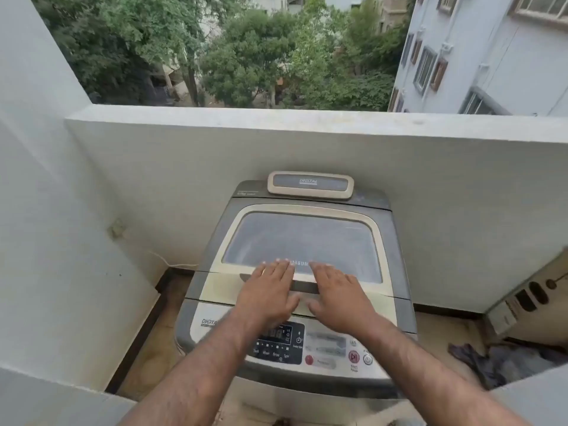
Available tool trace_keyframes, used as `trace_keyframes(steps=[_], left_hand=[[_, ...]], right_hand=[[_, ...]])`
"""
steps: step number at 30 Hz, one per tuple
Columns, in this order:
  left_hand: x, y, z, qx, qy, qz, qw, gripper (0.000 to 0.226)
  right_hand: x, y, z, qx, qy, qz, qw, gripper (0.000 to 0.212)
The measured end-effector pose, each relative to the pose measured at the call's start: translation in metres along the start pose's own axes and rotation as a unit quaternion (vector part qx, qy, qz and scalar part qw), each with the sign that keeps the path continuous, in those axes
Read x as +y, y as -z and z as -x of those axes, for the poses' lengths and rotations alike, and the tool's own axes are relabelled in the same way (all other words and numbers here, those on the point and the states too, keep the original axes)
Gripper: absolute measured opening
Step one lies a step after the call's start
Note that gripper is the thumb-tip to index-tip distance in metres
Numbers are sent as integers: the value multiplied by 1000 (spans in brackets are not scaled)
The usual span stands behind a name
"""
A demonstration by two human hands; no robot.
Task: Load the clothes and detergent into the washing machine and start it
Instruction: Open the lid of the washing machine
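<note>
The washing machine (pixel 392 241) is showing a grey plastic top, matt and dulled with dust. Its lid window (pixel 301 238) is looking like clear plastic or glass, hazed by a dusty film, and the beige frame (pixel 376 238) around it is giving off a soft sheen. The control panel (pixel 325 344) is gleaming as smooth silvery plastic. The wall (pixel 184 179) is looking painted, matt and slightly rough. The clothes (pixel 498 361) are lying as dark, crumpled cloth.
</note>
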State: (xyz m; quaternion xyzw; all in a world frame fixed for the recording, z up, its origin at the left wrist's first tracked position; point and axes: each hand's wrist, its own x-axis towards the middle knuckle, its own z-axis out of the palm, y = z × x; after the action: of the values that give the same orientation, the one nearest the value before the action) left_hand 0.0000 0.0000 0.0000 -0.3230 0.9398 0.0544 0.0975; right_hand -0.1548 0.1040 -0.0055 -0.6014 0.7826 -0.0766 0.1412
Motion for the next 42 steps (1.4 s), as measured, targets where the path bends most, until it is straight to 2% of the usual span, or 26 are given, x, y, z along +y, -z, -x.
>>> trace_keyframes(steps=[2,8,14,17,20,22,26,30,35,42], left_hand=[[-4,-8,3,-13,-24,6,1000,73],[-11,-15,-4,57,-65,-15,996,46],[-22,-11,-18,15,-87,19,996,39],[-25,-7,-15,21,-103,35,994,33],[-27,3,-5,60,-123,60,989,28],[-28,18,-2,112,-135,78,981,27],[-32,69,-10,215,-147,72,963,29],[-34,118,-32,279,-131,58,950,32],[-39,155,-62,327,-96,25,940,34],[-45,177,-107,385,-79,16,919,26]], right_hand=[[-4,-10,4,-13,6,15,1000,72],[-10,-24,4,27,-31,36,999,63],[-21,-14,-4,14,-77,9,997,49],[-29,-7,2,27,-82,4,996,37],[-33,9,10,47,-71,-1,996,32],[-36,29,13,75,-55,1,996,32],[-41,80,6,150,-32,20,988,38],[-36,122,-18,218,-35,46,974,46],[-32,148,-53,308,-39,67,948,49],[-21,169,-100,378,-50,101,919,42]])
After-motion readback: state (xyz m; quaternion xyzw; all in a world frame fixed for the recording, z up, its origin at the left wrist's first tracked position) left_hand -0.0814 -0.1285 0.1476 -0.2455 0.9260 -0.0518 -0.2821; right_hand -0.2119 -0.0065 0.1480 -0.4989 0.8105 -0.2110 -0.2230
